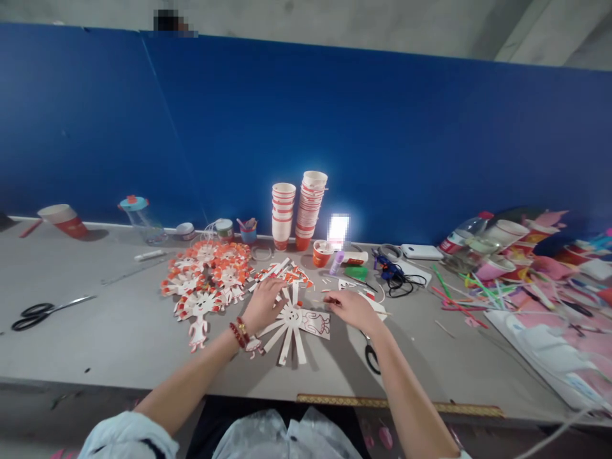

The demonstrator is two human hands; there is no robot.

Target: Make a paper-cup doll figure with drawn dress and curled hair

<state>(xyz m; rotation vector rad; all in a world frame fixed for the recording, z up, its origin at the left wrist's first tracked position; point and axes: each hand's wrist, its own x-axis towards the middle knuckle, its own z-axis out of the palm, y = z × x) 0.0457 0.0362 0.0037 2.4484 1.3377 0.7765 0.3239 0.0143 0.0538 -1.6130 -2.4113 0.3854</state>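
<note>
A cut-open white paper cup (292, 317) lies flat on the table before me, its sides snipped into strips around a drawn face. On the right it joins a rectangular piece with a dress figure drawn in red (315, 323). My left hand (266, 305) rests on the strips at upper left, fingers stretched out. To the upper right, my right hand (351, 308) is closed with fingertips pinched; a thin, small item seems to be between them, too small to name. Scissors with black handles (371, 359) lie partly under my right forearm. Finished paper dolls (198, 306) are heaped at left.
Behind stand two stacks of paper cups (283, 217), with a small cup (322, 254) and a glue stick (354, 257) nearby. More scissors (41, 315) lie far left. Right are tangled cables (394, 277), bottles (459, 242) and a cluttered tray (521, 357). A yellow ruler (401, 406) lines the front edge.
</note>
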